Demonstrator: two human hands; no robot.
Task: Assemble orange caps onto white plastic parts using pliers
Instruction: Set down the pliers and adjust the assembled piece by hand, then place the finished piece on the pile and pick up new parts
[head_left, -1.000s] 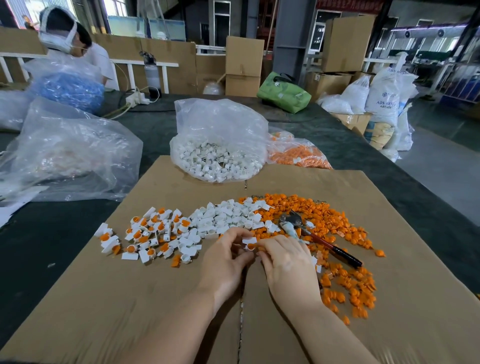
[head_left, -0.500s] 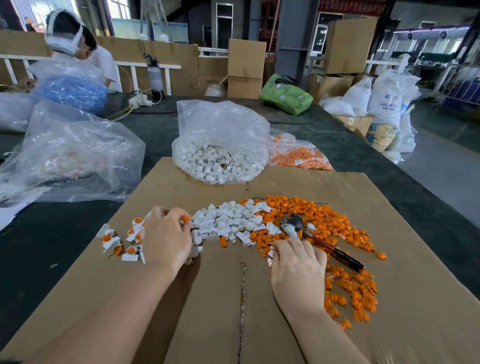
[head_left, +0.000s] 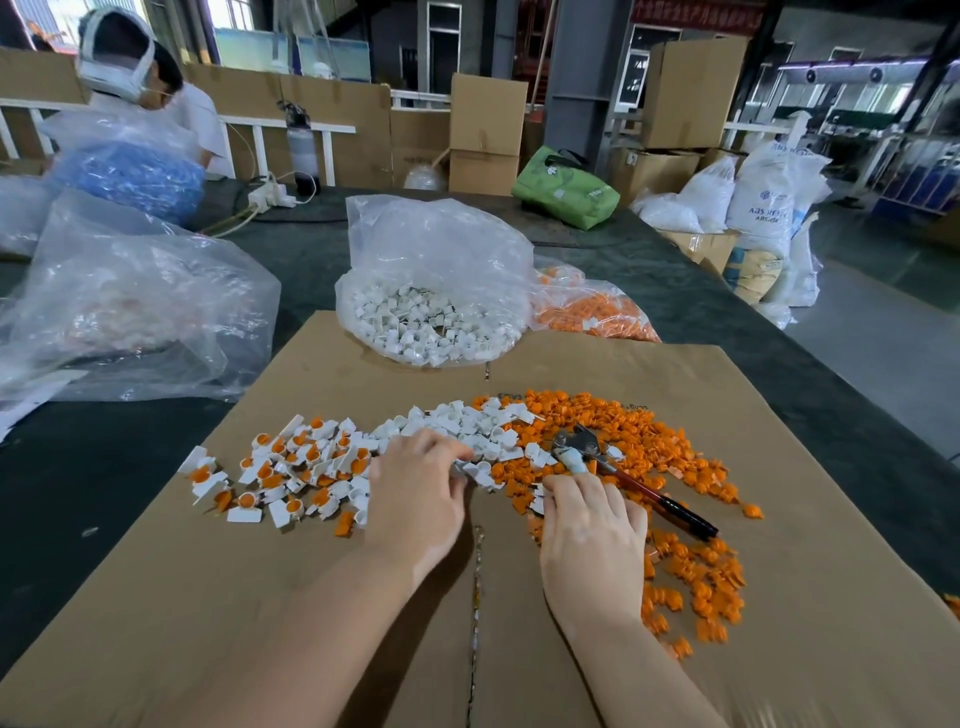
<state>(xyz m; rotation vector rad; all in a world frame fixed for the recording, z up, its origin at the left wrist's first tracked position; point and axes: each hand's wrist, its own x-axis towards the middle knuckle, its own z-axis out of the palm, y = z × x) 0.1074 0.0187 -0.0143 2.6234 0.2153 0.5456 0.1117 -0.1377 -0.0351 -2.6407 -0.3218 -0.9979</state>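
Loose white plastic parts (head_left: 467, 423) lie in a heap mid-cardboard, with loose orange caps (head_left: 644, 436) spread to their right. White parts fitted with orange caps (head_left: 291, 467) are scattered on the left. The pliers (head_left: 623, 475), with a metal head and red-black handles, lie untouched on the orange caps. My left hand (head_left: 415, 493) reaches into the near edge of the white heap, its thumb and forefinger pinching a white part (head_left: 470, 467). My right hand (head_left: 592, 535) rests knuckles-up among the caps just below the plier head, fingers curled down. What they hold is hidden.
The brown cardboard sheet (head_left: 311, 597) covers a dark table. An open clear bag of white parts (head_left: 431, 312) and a bag of orange caps (head_left: 592, 312) stand behind the piles. Big clear bags (head_left: 130, 301) lie on the left. A person sits far left behind them.
My left hand has swung from the capped parts on the left back to the white heap at the centre. My right hand has stayed among the orange caps.
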